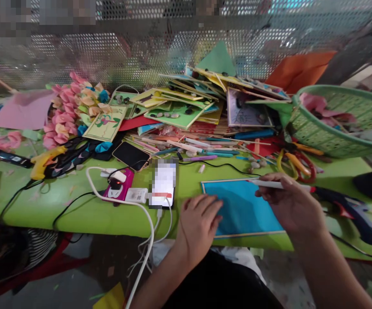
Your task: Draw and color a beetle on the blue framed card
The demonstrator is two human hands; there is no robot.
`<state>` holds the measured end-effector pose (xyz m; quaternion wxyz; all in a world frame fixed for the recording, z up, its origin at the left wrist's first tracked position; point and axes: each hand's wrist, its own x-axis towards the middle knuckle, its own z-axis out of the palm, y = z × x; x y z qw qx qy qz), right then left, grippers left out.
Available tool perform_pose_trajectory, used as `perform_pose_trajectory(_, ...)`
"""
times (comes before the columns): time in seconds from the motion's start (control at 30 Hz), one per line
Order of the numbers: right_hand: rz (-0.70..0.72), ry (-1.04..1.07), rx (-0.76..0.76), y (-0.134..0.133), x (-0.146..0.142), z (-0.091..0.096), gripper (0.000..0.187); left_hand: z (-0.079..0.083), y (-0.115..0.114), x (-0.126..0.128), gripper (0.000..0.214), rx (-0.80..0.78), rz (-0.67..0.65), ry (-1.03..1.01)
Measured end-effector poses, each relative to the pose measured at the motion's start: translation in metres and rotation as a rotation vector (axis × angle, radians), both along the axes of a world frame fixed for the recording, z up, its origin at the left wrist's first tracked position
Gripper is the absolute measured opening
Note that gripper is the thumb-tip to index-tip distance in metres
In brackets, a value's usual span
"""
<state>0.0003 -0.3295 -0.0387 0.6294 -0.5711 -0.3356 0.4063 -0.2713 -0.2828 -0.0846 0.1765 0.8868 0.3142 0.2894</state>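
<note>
A blue card [243, 206] with a pale border lies on the green table [76, 201] in front of me. My left hand [198, 223] rests on the card's left edge, fingers curled down against it. Over the card's upper right part, my right hand [290, 201] pinches a white pen [269, 183] that points left.
A lit phone [163, 184] on a white cable sits left of the card, beside a pink charger [119, 184]. Behind are stacked craft cards [186, 107], loose pens, pink paper flowers [66, 116], a yellow glue gun [44, 161], scissors [297, 163], a green basket [343, 120]. A dark glue gun [353, 212] lies right.
</note>
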Motion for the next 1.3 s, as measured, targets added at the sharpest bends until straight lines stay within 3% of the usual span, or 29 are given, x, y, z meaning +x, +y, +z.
perform_pose_trajectory(0.2,-0.009,0.025,-0.031,0.003,-0.022,-0.008,0.022,-0.005,-0.027,-0.010,0.036,-0.026,-0.192,0.123)
perform_pose_trajectory(0.43,0.154,-0.133,-0.105,0.001,-0.038,-0.030,0.027,-0.008,-0.025,-0.012,0.036,0.014,-0.201,0.154)
perform_pose_trajectory(0.6,0.163,-0.161,-0.148,-0.002,-0.034,-0.042,0.028,-0.006,-0.025,-0.008,0.032,-0.003,-0.193,0.188)
perform_pose_trajectory(0.8,0.098,-0.207,-0.159,0.000,-0.036,-0.035,0.034,-0.006,-0.025,-0.006,0.027,0.001,-0.173,0.135)
perform_pose_trajectory(1.03,0.070,-0.414,-0.199,0.009,-0.045,-0.022,0.036,-0.008,-0.027,-0.007,0.029,0.000,-0.165,0.150)
perform_pose_trajectory(1.3,0.045,-0.540,-0.187,0.009,-0.046,-0.022,0.034,-0.006,-0.027,-0.007,0.026,0.004,-0.151,0.126)
